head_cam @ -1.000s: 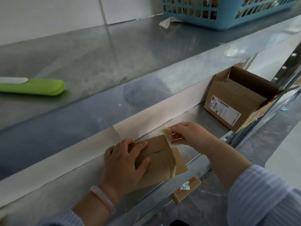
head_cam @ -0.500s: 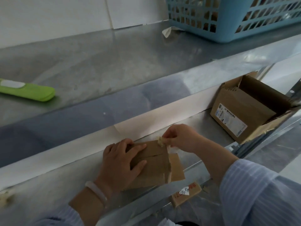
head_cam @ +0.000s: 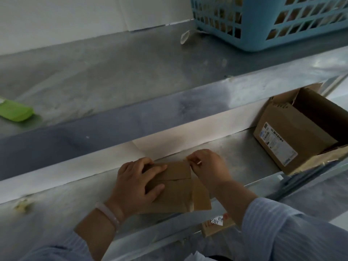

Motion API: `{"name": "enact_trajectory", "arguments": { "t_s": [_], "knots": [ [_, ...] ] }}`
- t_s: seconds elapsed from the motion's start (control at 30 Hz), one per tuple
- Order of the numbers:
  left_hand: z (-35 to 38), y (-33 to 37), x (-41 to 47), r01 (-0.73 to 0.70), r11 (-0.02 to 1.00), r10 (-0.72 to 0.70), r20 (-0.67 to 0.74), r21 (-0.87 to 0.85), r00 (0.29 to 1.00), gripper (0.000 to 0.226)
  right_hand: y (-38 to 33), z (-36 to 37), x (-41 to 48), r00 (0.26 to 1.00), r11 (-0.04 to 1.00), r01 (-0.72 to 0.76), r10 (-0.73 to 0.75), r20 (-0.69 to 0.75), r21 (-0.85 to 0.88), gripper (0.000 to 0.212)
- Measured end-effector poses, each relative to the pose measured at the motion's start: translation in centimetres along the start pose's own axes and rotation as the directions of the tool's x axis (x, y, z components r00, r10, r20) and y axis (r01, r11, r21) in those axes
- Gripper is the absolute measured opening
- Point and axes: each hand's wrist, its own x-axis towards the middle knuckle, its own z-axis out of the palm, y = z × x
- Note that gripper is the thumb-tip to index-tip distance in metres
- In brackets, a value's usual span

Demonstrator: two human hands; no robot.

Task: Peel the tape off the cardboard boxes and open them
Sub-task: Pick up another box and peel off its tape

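Note:
A small flat cardboard box lies on the lower metal shelf, its two top flaps meeting in a seam. My left hand presses down on its left half with fingers spread over the top. At the box's far right corner my right hand pinches a bit of pale tape. More tape runs down the box's right edge.
A bigger opened cardboard box with a label sits at the right on the same shelf. On the upper shelf stand a blue basket, a loose tape scrap and a green case. Another small box lies below.
My right hand has shifted slightly left and nearer the box's far right corner with the tape. The left hand stays pressed on the box. The camera has tilted a little.

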Motion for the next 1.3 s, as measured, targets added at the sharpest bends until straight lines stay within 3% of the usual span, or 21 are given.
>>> {"name": "enact_trajectory", "arguments": {
  "t_s": [0.07, 0.13, 0.17, 0.3, 0.33, 0.43, 0.47, 0.57, 0.77, 0.97, 1.17, 1.3],
  "knots": [
    [0.0, 0.0, 0.0, -0.003, 1.000, 0.003, -0.003, 0.001, 1.000, 0.051, 0.6, -0.5, -0.2, 0.991, 0.970, -0.126, 0.115, 0.063, 0.206, 0.010],
    [0.0, 0.0, 0.0, -0.003, 1.000, 0.003, -0.004, 0.004, 1.000, 0.051, 1.1, -1.1, -0.4, 0.937, 0.744, -0.348, 0.258, 0.236, 0.570, 0.013],
    [0.0, 0.0, 0.0, -0.002, 1.000, 0.002, -0.002, 0.004, 1.000, 0.051, 1.3, -1.3, -0.6, 0.909, 0.622, -0.417, 0.272, 0.316, 0.663, 0.015],
    [0.0, 0.0, -0.1, -0.003, 1.000, 0.003, 0.011, 0.007, 1.000, 0.051, 2.1, -1.2, -0.7, 0.880, 0.557, -0.471, 0.248, 0.404, 0.683, 0.021],
    [0.0, 0.1, -0.1, -0.001, 1.000, 0.001, 0.010, 0.006, 1.000, 0.051, 2.2, -1.1, -0.6, 0.871, 0.568, -0.485, 0.245, 0.426, 0.665, 0.026],
    [0.0, 0.2, 0.0, 0.016, 1.000, -0.016, -0.001, 0.005, 1.000, 0.051, 2.4, -0.7, -0.1, 0.862, 0.772, -0.441, 0.222, 0.456, 0.458, 0.028],
    [0.0, 0.2, -0.1, 0.018, 1.000, -0.018, -0.002, 0.007, 1.000, 0.051, 2.4, -0.7, 0.1, 0.865, 0.792, -0.425, 0.213, 0.454, 0.439, 0.026],
    [0.1, 0.2, -0.1, 0.019, 1.000, -0.019, 0.000, 0.011, 1.000, 0.051, 2.3, -0.5, 0.4, 0.880, 0.751, -0.430, 0.224, 0.419, 0.501, 0.009],
    [0.1, 0.4, -0.4, 0.026, 0.999, -0.026, -0.014, 0.019, 1.000, 0.051, 3.0, -0.2, 1.6, 0.876, 0.677, -0.481, 0.364, 0.315, 0.557, 0.011],
    [0.3, 0.5, -0.3, 0.064, 0.998, -0.064, -0.030, 0.025, 0.998, 0.052, 3.2, -1.0, 2.0, 0.929, 0.853, -0.367, 0.355, 0.102, 0.371, 0.021],
    [0.3, 1.2, -0.5, 0.164, 0.986, -0.162, -0.085, 0.023, 0.983, 0.052, 3.8, -3.7, 2.8, 0.901, 0.801, -0.365, 0.432, -0.038, 0.474, 0.018],
    [0.4, 1.2, -0.5, 0.190, 0.981, -0.186, -0.097, 0.034, 0.978, 0.052, 5.5, -6.0, 3.5, 0.888, 0.826, -0.346, 0.441, -0.128, 0.445, 0.020]
  ]
}}
